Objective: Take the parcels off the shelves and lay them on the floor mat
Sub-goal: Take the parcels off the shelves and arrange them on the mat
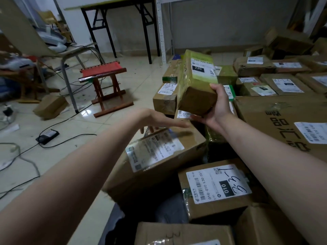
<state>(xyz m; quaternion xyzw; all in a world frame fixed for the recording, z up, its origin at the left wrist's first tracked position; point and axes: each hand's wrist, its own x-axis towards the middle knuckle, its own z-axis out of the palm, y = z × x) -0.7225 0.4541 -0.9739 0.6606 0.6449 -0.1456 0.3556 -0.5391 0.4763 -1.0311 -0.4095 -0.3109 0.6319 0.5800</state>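
My right hand (218,106) grips the near end of a long parcel (195,82) wrapped in yellow-green tape, with a white label marked 220. I hold it in the air, tilted away from me, above the pile of parcels. My left hand (159,121) is stretched out flat just left of and below that parcel, fingers straight, holding nothing. Under my hands lie several cardboard parcels with shipping labels, among them a tilted box (159,161) and a box marked 010 (217,188). A dark floor mat (115,221) shows under the nearest boxes.
A large printed carton (283,121) lies at the right, with more parcels behind it. A red folding stool (104,85), a chair (53,50), a black-legged table (123,23), a white shelf post (161,29), loose cables (26,156) and a small box (51,106) occupy the tiled floor on the left.
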